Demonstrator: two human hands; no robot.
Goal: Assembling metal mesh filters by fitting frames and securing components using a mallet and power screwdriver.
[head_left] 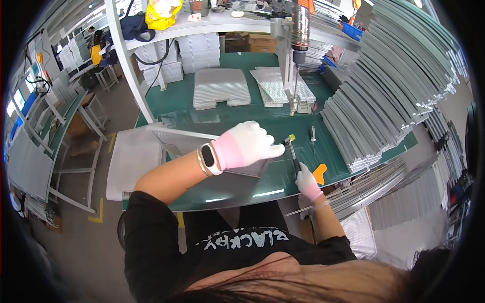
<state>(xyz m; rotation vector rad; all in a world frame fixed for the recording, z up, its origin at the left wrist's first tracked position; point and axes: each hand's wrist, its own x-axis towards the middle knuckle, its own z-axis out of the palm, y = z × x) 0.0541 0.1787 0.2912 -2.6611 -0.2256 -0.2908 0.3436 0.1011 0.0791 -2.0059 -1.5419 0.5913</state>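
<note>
Right hand: white-gloved right hand (pixel 306 183) sits at the near edge of the counter (pixel 222 103), its grip clenched around the dark handle of a tool (pixel 292 153).
Tool: it rises away from the hand and ends in a yellow-green tip, over the green mat between the two hands.
Orange piece: a small orange tab (pixel 320 173) lies just beside the right hand, on its right.
Left hand: gloved left hand (pixel 248 144), pink at the cuff, reaches across the counter with fingers loosely curled; it rests on the grey sheet (pixel 184 143), and whether it is grasping the sheet or only pressing on it cannot be told.
Watch: a watch (pixel 208 157) with a white strap sits on the left wrist, a thin bangle beside it.
Sheet: a flat grey panel lying partly over the counter's left near corner, under the left hand.
Screwdriver: a small one (pixel 312 134) lies on the mat, beyond the tool tip.
Strips: a tall fanned stack of grey strips (pixel 384 96) fills the right side of the counter.
Press: an upright driver (pixel 298 45) hangs on a column at mid-counter.
Packs: white stacked packs (pixel 221 87) lie farther back, left of the column.
Shelf: a white shelf (pixel 202 22) spans the back, with a yellow bag (pixel 160 13) on it.
</note>
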